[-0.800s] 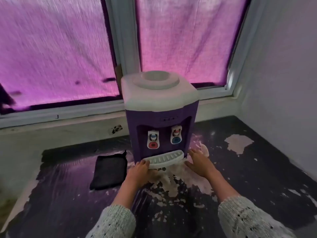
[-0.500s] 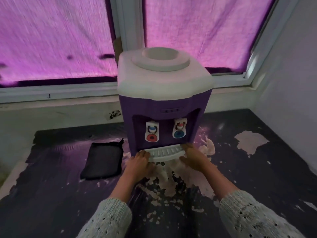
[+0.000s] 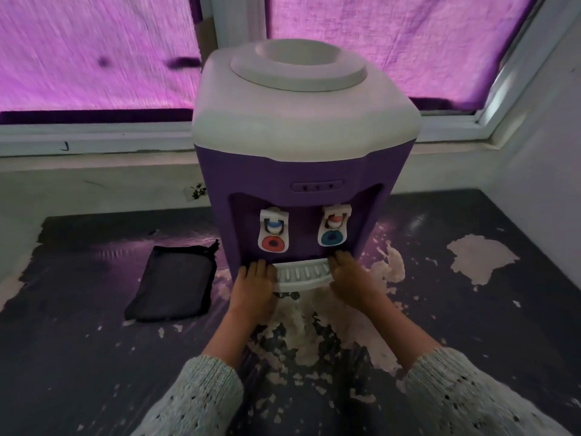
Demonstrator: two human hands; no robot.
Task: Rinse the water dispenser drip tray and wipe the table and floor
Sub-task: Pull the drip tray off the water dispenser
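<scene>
A purple water dispenser [image 3: 292,184] with a white top stands on a dark table [image 3: 78,357] whose surface is peeling. Its white slotted drip tray [image 3: 302,274] sticks out at the base, below the two taps. My left hand [image 3: 254,287] grips the tray's left end and my right hand [image 3: 349,278] grips its right end, fingers lying over the tray's top. The tray sits in its slot in the dispenser. A black folded cloth [image 3: 171,283] lies flat on the table, just left of the dispenser.
Behind the dispenser a window [image 3: 94,51] with a pink curtain spans the back, above a white sill [image 3: 94,146]. A pale wall [image 3: 540,171] closes off the right side. Bare pale patches [image 3: 481,261] show where the table's coating has flaked.
The view has come closer to the dispenser. My right hand moved from the table beside the tray onto the tray's right end; my left hand slid further onto the left end.
</scene>
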